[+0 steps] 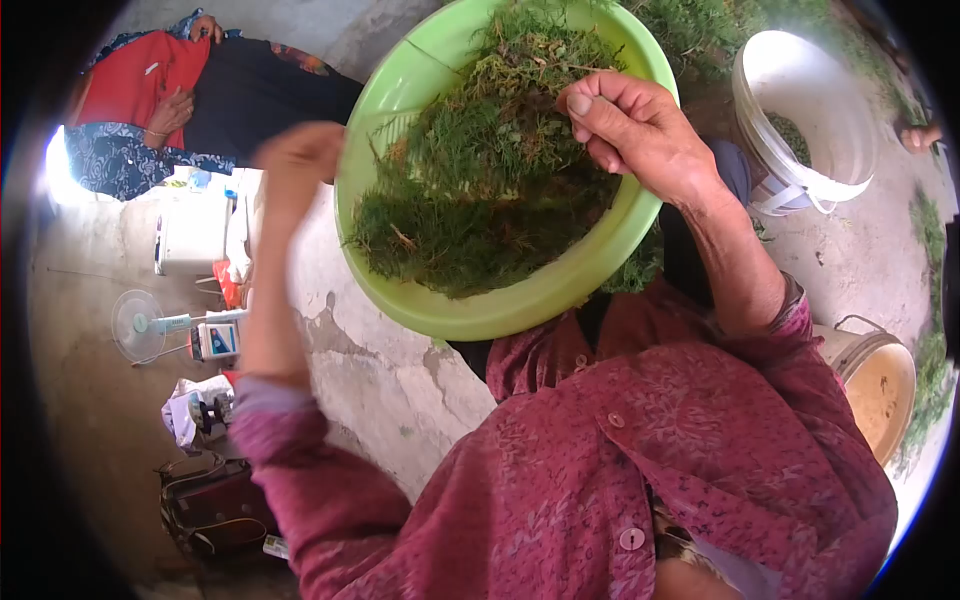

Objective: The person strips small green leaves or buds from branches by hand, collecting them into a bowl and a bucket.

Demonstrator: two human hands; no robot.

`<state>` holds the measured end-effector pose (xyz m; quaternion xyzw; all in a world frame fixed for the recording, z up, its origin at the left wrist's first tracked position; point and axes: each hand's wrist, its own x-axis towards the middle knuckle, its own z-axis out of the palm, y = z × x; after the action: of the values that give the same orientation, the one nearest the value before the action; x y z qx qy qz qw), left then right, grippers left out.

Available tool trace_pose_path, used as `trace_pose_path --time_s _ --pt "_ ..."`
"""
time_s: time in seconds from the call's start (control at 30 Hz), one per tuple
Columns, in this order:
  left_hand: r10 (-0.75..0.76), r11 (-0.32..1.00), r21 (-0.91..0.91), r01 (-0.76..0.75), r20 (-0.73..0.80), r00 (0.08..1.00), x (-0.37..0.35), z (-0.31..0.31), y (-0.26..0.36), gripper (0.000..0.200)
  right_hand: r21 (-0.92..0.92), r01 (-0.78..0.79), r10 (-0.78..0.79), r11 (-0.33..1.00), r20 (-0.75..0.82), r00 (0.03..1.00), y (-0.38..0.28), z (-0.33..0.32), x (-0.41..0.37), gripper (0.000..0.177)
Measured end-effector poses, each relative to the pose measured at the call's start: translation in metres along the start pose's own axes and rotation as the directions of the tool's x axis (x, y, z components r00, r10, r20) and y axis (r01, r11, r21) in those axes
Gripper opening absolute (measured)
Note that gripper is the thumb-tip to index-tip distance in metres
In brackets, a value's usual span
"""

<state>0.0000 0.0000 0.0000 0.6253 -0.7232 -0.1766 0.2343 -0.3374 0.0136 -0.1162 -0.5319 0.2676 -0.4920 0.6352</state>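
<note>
A light green basin point(480, 318) rests over the lap, heaped with feathery green sprigs point(480, 150), some with brownish bits. Above the right part of the basin is my right hand point(635, 130), its thumb and forefinger pinched together near the sprigs; whatever they hold is too small to make out. My left hand point(305, 150) is at the basin's left rim, smeared by motion, so its fingers and anything in them cannot be read.
A white bucket point(775, 90) with some green bits inside stands at the upper right, and a second bucket point(880, 390) below it. More greenery point(690, 35) lies on the floor. Another person point(180, 100) is at the upper left; a fan point(140, 325) stands at left. A co-worker's hand point(920, 137) shows far right.
</note>
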Motion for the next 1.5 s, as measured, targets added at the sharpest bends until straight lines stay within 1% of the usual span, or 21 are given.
trace_pose_path --time_s 0.03,0.1,0.17,0.27,0.33,0.43,0.5,0.57,0.67,0.73,0.77,0.83,0.87,0.9,0.97,1.03,1.13,1.23,1.37,1.47,1.5 --pt "-0.113 0.994 -0.002 0.113 0.011 0.994 -0.006 0.038 0.001 0.015 -0.019 0.007 -0.007 1.000 -0.001 1.000 -0.001 -0.002 0.000 0.022" --pt "-0.075 0.997 0.035 0.075 0.025 0.997 -0.005 0.075 -0.032 0.016 0.012 0.002 -0.001 1.000 -0.028 1.000 -0.002 0.009 -0.002 0.022" --pt "-0.104 0.991 -0.081 0.107 0.034 0.994 0.000 0.111 -0.054 0.015 0.006 0.003 -0.003 1.000 -0.032 0.999 -0.002 0.007 -0.001 0.024" --pt "-0.006 0.999 -0.042 0.005 -0.020 1.000 0.009 0.127 -0.066 0.016 -0.104 -0.040 0.037 0.994 -0.030 0.999 -0.003 0.007 0.001 0.023" --pt "0.028 0.986 0.165 -0.038 0.063 0.998 0.010 0.123 -0.062 0.020 -0.105 -0.038 0.034 0.994 -0.036 0.999 -0.002 0.010 0.003 0.023" --pt "0.033 0.966 0.255 -0.036 0.015 0.999 0.010 0.133 -0.079 0.025 -0.119 -0.070 0.064 0.990 -0.050 0.997 -0.004 0.012 0.004 0.023" --pt "0.012 0.973 0.229 -0.001 -0.048 0.999 0.010 0.140 -0.085 0.026 -0.151 -0.089 0.081 0.985 -0.060 0.995 -0.004 0.014 0.006 0.023" --pt "-0.013 0.980 0.197 0.034 -0.107 0.994 0.010 0.143 -0.088 0.026 -0.164 -0.086 0.080 0.983 -0.043 0.996 -0.003 0.015 0.005 0.024" --pt "0.052 0.998 0.026 -0.049 -0.119 0.991 0.012 0.133 -0.086 0.023 -0.171 -0.134 0.124 0.976 -0.067 0.990 -0.005 0.016 0.006 0.027" --pt "-0.103 0.947 -0.317 0.059 -0.123 0.987 0.007 0.120 -0.069 0.017 -0.164 -0.145 0.136 0.976 -0.064 0.989 -0.006 0.016 0.007 0.027" --pt "-0.102 0.942 -0.331 0.054 -0.131 0.986 0.007 0.115 -0.065 0.017 -0.143 -0.154 0.146 0.978 -0.063 0.987 -0.006 0.016 0.008 0.028" --pt "-0.246 0.648 -0.743 0.166 0.002 0.969 0.007 0.108 -0.064 0.014 -0.139 -0.173 0.166 0.975 -0.062 0.984 -0.008 0.017 0.010 0.023" --pt "-0.238 0.490 -0.854 0.176 0.063 0.969 0.007 0.107 -0.071 0.015 -0.086 -0.215 0.210 0.973 -0.064 0.976 -0.009 0.017 0.011 0.022" --pt "-0.237 0.481 -0.861 0.164 0.052 0.970 0.006 0.106 -0.070 0.015 -0.030 -0.255 0.253 0.966 -0.063 0.965 -0.010 0.018 0.013 0.021" --pt "-0.282 0.224 -0.953 0.202 0.135 0.950 0.003 0.103 -0.066 0.018 0.005 -0.281 0.281 0.960 -0.041 0.959 -0.014 0.023 0.019 0.020" --pt "-0.265 0.208 -0.949 0.239 0.180 0.947 0.002 0.100 -0.059 0.018 0.043 -0.307 0.309 0.951 -0.027 0.951 -0.021 0.036 0.026 0.019" --pt "-0.221 0.200 -0.937 0.286 0.242 0.945 0.003 0.104 -0.051 0.019 -0.163 -0.305 0.318 0.938 0.060 0.946 -0.029 0.069 0.045 0.016" --pt "-0.122 0.194 -0.936 0.295 0.276 0.954 0.004 0.104 -0.052 0.024 -0.260 -0.232 0.278 0.937 0.153 0.948 -0.016 0.090 0.070 0.016" --pt "-0.017 0.216 -0.945 0.246 0.249 0.968 0.001 0.105 -0.049 0.031 -0.270 -0.260 0.296 0.927 0.100 0.950 0.010 0.099 0.094 0.016" --pt "0.008 0.286 -0.930 0.232 0.244 0.970 0.000 0.106 -0.049 0.030 -0.281 -0.272 0.305 0.920 0.079 0.949 0.022 0.096 0.100 0.016" --pt "-0.011 0.404 -0.891 0.206 0.221 0.975 -0.001 0.105 -0.046 0.030 -0.281 -0.281 0.308 0.918 0.055 0.950 0.023 0.096 0.100 0.017"
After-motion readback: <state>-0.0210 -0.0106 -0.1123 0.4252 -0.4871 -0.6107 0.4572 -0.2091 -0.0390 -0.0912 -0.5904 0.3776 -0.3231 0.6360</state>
